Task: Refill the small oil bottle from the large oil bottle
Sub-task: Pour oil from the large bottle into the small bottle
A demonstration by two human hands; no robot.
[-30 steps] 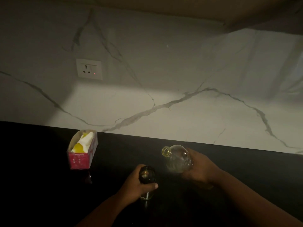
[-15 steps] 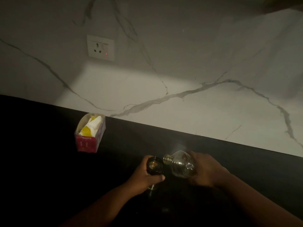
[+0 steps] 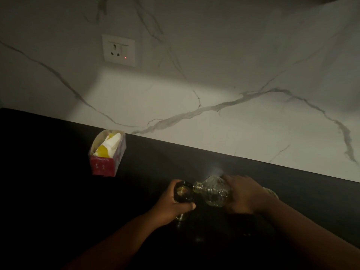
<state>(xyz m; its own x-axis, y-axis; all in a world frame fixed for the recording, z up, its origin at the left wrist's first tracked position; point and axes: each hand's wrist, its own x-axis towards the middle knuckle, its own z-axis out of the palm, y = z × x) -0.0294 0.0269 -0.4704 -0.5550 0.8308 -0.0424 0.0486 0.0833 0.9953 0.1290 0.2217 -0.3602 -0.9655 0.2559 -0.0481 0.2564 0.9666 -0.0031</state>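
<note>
Black stone counter point(image 3: 58, 182) runs under a pale marble wall, and the light is dim. My left hand point(image 3: 171, 206) wraps the small oil bottle point(image 3: 184, 193), fingers curled round its far side and thumb pressed across the near side just under the rim. The small dark bottle stands upright on the counter near the front edge, its round mouth open to the camera. My right hand point(image 3: 243, 193) grips the body of the large oil bottle point(image 3: 214, 191), a clear ribbed one, fingers curled over the top of it. That bottle is tipped onto its side with its neck pointing left, and its uncapped mouth sits at the small bottle's rim, touching or just above it; I cannot tell which.

Judging by this, both caps are off and the pour is at its start or just under way. A yellowish glint shows inside the small bottle's mouth, but no stream of oil is visible in the gloom, so how full it is stays unknown. Filling, righting the large bottle and closing both look still to come.

Neither cap is in sight. The lower part of the small bottle is lost in shadow, and my right hand hides the large bottle's base. Off to the left a red carton point(image 3: 106, 154) holding white and yellow paper stands near the wall, below a wall socket point(image 3: 118, 50).
</note>
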